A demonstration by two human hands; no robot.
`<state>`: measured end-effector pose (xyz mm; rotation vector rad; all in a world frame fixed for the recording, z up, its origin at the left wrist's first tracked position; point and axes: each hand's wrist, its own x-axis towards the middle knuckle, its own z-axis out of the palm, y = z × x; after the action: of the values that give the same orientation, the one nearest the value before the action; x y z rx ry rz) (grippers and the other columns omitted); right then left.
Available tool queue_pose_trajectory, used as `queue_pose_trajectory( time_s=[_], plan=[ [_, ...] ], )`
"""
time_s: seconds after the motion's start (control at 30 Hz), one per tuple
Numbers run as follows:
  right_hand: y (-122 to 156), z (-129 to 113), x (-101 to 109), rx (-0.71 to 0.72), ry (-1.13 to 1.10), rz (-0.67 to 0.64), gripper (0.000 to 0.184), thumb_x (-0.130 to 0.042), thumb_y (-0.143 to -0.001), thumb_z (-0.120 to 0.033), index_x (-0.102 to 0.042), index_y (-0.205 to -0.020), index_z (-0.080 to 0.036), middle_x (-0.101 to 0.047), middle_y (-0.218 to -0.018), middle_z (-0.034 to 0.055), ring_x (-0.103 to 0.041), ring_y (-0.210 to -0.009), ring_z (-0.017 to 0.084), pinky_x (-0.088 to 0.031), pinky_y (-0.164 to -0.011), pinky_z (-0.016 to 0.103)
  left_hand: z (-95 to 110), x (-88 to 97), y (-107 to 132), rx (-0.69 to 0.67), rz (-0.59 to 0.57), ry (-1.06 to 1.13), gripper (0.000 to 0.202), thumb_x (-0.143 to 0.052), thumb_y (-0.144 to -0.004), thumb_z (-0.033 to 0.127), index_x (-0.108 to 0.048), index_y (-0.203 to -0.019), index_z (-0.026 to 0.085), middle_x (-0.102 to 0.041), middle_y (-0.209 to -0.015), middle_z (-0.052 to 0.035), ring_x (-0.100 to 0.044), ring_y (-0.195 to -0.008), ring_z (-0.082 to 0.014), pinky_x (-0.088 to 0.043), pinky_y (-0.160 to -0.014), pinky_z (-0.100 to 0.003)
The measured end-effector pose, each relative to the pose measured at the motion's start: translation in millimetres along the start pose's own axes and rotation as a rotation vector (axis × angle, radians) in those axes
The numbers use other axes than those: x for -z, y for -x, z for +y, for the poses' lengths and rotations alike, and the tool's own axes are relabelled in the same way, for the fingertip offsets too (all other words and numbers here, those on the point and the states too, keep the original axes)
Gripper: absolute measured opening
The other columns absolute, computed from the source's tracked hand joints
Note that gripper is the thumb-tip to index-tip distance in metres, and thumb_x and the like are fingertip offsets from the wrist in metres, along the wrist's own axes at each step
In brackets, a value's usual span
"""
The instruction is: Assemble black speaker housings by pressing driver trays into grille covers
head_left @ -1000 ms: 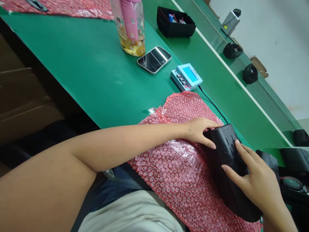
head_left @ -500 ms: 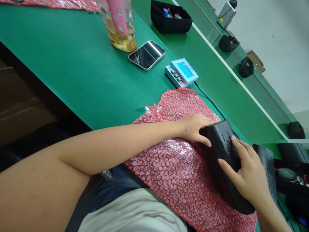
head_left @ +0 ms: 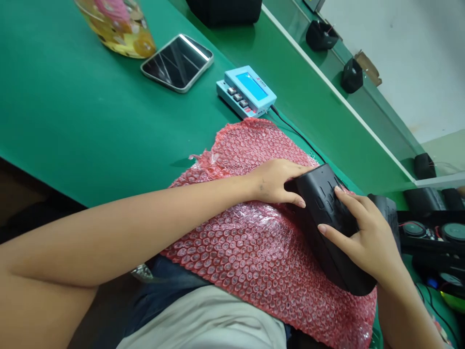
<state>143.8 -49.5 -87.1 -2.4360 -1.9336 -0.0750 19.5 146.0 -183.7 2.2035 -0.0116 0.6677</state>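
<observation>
A long black plastic casing (head_left: 329,228) lies on a sheet of pink bubble wrap (head_left: 254,252) at the near edge of the green table (head_left: 90,126). My left hand (head_left: 276,182) grips the casing's far end, thumb on its side. My right hand (head_left: 359,237) wraps over its top, fingers curled on the buttons. Both hands hold it down on the wrap.
A blue tester with a screen (head_left: 246,91), a phone (head_left: 177,62) and a drink bottle (head_left: 116,26) sit behind the wrap. Black speaker parts (head_left: 428,232) lie at the right. Small black pieces (head_left: 351,75) stand on the far conveyor strip.
The view has swung down and left, so everything sits higher and more to the left in the picture. Both hands keep the same hold on the casing.
</observation>
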Motion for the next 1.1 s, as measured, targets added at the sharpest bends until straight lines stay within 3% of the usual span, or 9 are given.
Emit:
queue_pose_trajectory(
  time_s=[0.4, 0.7, 0.93, 1.0, 1.1],
  plan=[
    [-2.3, 2.0, -8.3, 0.021, -0.080, 0.080, 0.068, -0.058, -0.074, -0.057, -0.048, -0.129, -0.019, -0.053, -0.113, 0.0126, -0.052, -0.103, 0.029, -0.042, -0.091, 0.046, 5.9, 0.6, -0.5, 0.083, 0.008, 0.006, 0.067, -0.071, -0.066, 0.045, -0.053, -0.124, 0.018, -0.063, -0.116, -0.0082, -0.058, -0.105, -0.0235, -0.041, -0.093, -0.036],
    [-5.1, 2.2, -9.1, 0.031, -0.087, 0.104, 0.067, -0.057, -0.074, -0.057, -0.049, -0.129, -0.018, -0.054, -0.113, 0.0129, -0.053, -0.103, 0.028, -0.043, -0.091, 0.047, 8.0, -2.6, -0.1, 0.177, 0.050, 0.076, 0.063, -0.067, -0.063, 0.056, -0.060, -0.115, 0.020, -0.066, -0.108, -0.0049, -0.060, -0.098, -0.0226, -0.043, -0.090, -0.035],
    [15.5, 22.3, -3.1, 0.155, -0.178, -0.037, 0.074, -0.063, -0.072, -0.053, -0.039, -0.135, -0.023, -0.046, -0.123, 0.0129, -0.048, -0.111, 0.029, -0.041, -0.093, 0.047, 19.8, -2.1, 3.2, 0.111, 0.021, 0.038, 0.071, -0.074, -0.056, 0.057, -0.061, -0.112, 0.016, -0.068, -0.094, -0.0078, -0.061, -0.088, -0.0233, -0.044, -0.085, -0.037],
    [24.2, 28.7, -1.6, 0.172, -0.161, -0.074, 0.076, -0.064, -0.072, -0.051, -0.035, -0.137, -0.023, -0.042, -0.127, 0.0135, -0.045, -0.115, 0.031, -0.040, -0.094, 0.049, 20.5, -5.2, 3.6, 0.090, -0.035, 0.072, 0.073, -0.074, -0.054, 0.058, -0.060, -0.113, 0.016, -0.067, -0.101, -0.0088, -0.059, -0.094, -0.0245, -0.042, -0.089, -0.039],
    [32.0, 32.6, -1.1, 0.182, -0.122, -0.089, 0.078, -0.064, -0.072, -0.048, -0.031, -0.139, -0.025, -0.038, -0.129, 0.0143, -0.043, -0.117, 0.033, -0.040, -0.093, 0.051, 19.9, -13.5, 4.6, 0.113, -0.129, 0.126, 0.098, -0.075, -0.048, 0.062, -0.044, -0.128, 0.014, -0.052, -0.128, -0.0154, -0.047, -0.116, -0.0306, -0.035, -0.099, -0.044]
  ],
)
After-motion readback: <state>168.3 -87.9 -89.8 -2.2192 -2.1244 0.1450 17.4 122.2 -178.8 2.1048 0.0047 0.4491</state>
